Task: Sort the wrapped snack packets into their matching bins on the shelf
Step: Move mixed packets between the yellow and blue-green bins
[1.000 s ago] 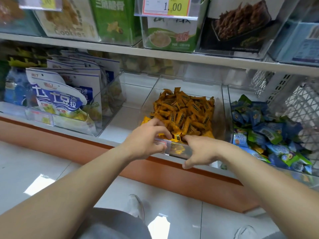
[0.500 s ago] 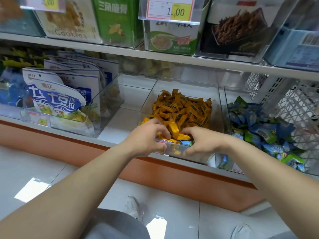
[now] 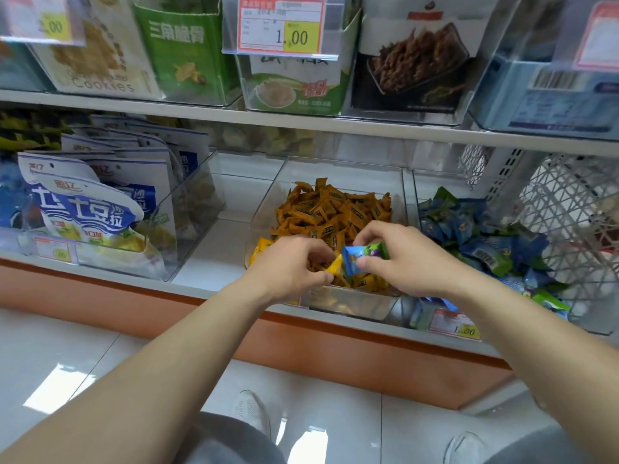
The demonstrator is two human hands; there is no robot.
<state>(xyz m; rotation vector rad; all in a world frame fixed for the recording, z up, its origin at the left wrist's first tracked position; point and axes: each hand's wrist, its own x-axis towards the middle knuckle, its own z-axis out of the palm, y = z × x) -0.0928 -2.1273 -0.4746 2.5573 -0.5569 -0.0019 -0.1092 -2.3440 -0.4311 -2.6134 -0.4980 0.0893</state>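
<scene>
Head view, the only cam we've got. Ctr of frame: both hands work over the front of the orange bin [image 3: 338, 164], a clear tub piled w/ orange packets [image 3: 335, 212]. The right hand [image 3: 405, 262] has a blue packet [image 3: 353, 261] pinched, thumb below and fingers [image 3: 371, 234] curled over the top. The packet's green-purple end pokes out toward the right, and it sits lifted just above the orange pile, near the tub's front edge. The left hand [image 3: 288, 267], fingers curled in too, looks to be nipping a yellow packet [image 3: 335, 265] right beside the blue one. Touching or only close? Can't tell.

Right of ctr: the blue bin [image 3: 438, 182], next tub along, is heaped w/ blue-green packets [image 3: 485, 239] that look the same as the one in the right hand. My read: the step in hand is pulling a stray out of the wrong tub. Next move prob. calls for carrying it rightward over the dividing walls and releasing above the blue heap. That's a short hop w/ no fine aim needed, just clear the walls. For the yellow one I see no matching bin, so dest. is unclear.

Left of frame: blue-white pouches [image 3: 83, 212] stand in another clear tub on the shelf [image 3: 214, 259]. Upper ctr: a price tag [image 3: 281, 26].
</scene>
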